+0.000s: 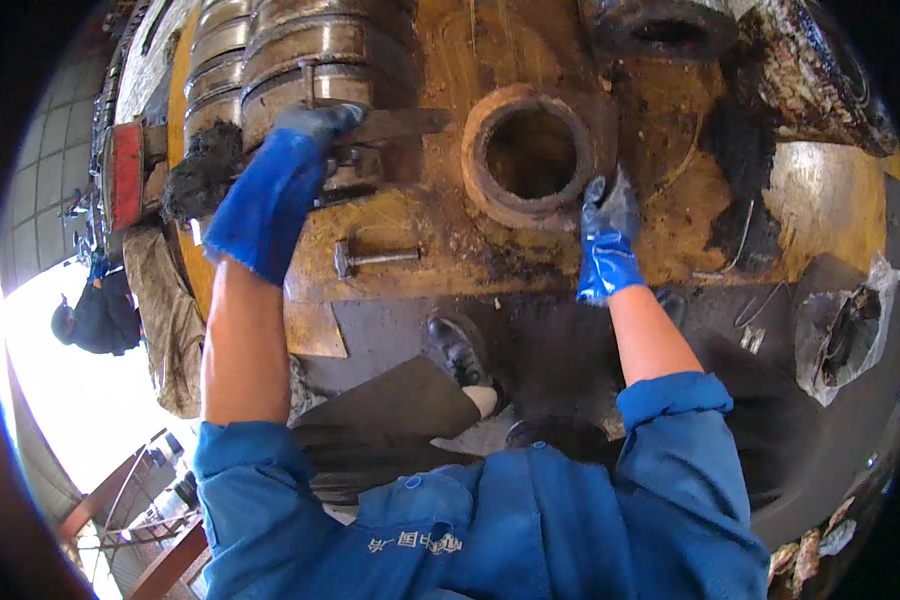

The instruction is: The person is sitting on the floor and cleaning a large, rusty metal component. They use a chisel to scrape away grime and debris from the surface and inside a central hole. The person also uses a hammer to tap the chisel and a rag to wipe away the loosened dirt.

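Observation:
My left hand [318, 124], in a long blue glove with a dirty grey palm, is closed around a flat dark metal blade [405, 123] that points right toward a thick rusty ring [482, 185]. The ring has a wide round opening and stands on a stained yellow-brown work surface [450, 265]. At its lower right edge, my gloved right hand [610, 210] rests against the side, thumb and fingers apart. A small metal hammer [375, 258] lies below the left hand, its head to the left. Part of the blade's near end is hidden by the glove.
Ribbed metal cylinders [305, 50] stand at the far left, beside a black rag [208, 172] and a red block [127, 176]. Another dark ring [660, 30] sits at the back. A bent rod [742, 240] and a clear plastic bag [842, 330] lie to the right.

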{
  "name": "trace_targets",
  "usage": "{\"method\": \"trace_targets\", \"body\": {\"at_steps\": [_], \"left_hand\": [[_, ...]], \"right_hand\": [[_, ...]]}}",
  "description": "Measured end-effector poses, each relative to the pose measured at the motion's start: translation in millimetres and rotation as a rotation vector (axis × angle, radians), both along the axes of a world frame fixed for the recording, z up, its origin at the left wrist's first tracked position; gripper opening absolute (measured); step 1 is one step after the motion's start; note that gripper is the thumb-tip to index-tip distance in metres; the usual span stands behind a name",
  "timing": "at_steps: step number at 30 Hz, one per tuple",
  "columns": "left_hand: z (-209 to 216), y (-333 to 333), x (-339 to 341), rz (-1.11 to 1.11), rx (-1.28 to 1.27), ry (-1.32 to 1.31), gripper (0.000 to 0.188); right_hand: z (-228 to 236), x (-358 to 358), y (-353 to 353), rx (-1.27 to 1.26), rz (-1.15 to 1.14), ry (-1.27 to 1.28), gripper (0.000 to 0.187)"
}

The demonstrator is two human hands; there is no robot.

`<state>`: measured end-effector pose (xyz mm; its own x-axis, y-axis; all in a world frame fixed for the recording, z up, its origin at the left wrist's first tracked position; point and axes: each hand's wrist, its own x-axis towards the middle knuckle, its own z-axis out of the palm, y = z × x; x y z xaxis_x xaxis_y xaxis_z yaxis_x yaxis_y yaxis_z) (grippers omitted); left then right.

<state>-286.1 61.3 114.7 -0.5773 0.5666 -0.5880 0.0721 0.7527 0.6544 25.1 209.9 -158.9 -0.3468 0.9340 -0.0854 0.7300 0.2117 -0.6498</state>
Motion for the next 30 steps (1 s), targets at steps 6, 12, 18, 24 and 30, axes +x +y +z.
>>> {"method": "trace_targets", "body": {"at_steps": [6, 12, 18, 24, 30], "left_hand": [[-63.4, -18.2, 4.5, 0.271, -0.100, -0.039, 0.027], [-22.8, -0.8, 32.7, 0.276, -0.099, 0.031, 0.036], [12.1, 6.0, -8.7, 0.108, -0.050, 0.052, 0.033], [-31.0, -1.2, 13.9, 0.021, -0.044, 0.090, 0.030], [26.6, 15.2, 28.9, 0.070, 0.187, 0.102, 0.026]], "right_hand": [[2.8, 2.6, -2.6, -0.024, -0.017, 0.023, 0.056], [-7.6, 0.3, -9.1, -0.012, 0.009, 0.005, 0.056], [-6.6, 2.9, 3.3, 0.004, -0.002, 0.009, 0.056], [-5.7, -3.5, -7.0, -0.016, -0.014, -0.055, 0.055], [7.5, -1.8, 1.4, -0.055, -0.001, 0.021, 0.054]]}}
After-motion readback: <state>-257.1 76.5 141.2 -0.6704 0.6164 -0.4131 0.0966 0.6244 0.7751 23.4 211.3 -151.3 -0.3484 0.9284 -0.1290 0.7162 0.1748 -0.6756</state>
